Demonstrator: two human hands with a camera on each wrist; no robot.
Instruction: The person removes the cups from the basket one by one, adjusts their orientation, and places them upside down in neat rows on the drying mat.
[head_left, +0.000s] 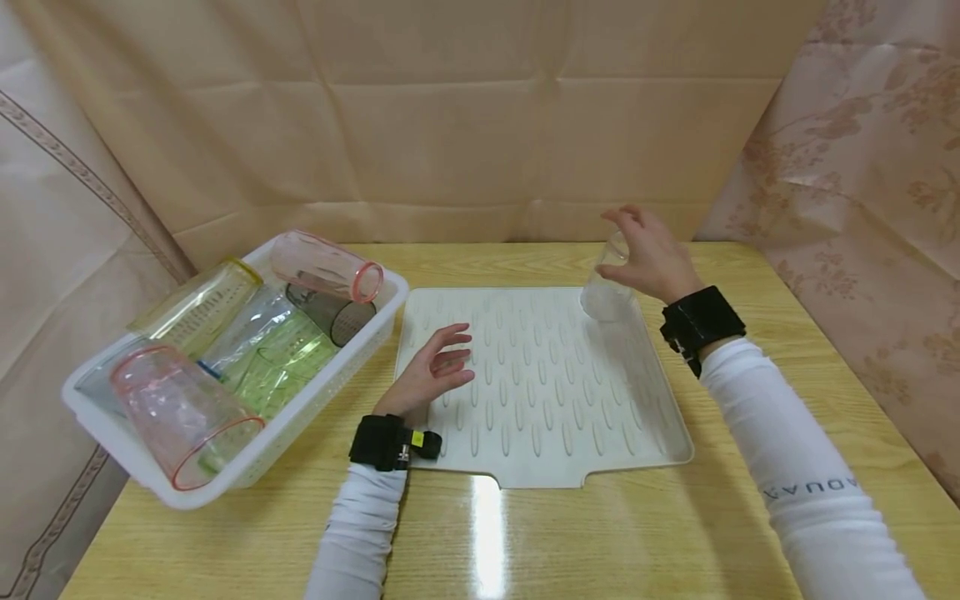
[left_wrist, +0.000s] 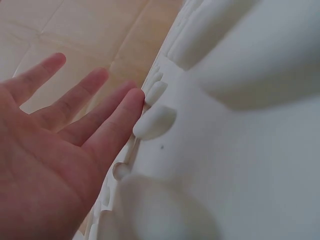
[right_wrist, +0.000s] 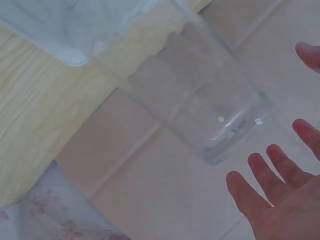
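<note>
A clear drinking glass (head_left: 602,298) stands mouth down at the far right corner of a pale ridged drying mat (head_left: 536,375). Around its upper end is my right hand (head_left: 654,257); the right wrist view shows the spread fingers apart from the thick base of the glass (right_wrist: 200,95). My left hand (head_left: 427,373) hovers at the left side of the mat, holding nothing. Its fingers are loosely extended near the ridges in the left wrist view, but whether they touch the mat I cannot tell.
On the left, a white plastic basket (head_left: 330,377) holds several tinted cups, among them a pink one (head_left: 183,408), a yellow one (head_left: 198,304) and a green one (head_left: 288,358). Another pink cup (head_left: 318,262) leans over the basket's far rim. Curtains surround the wooden table (head_left: 600,533).
</note>
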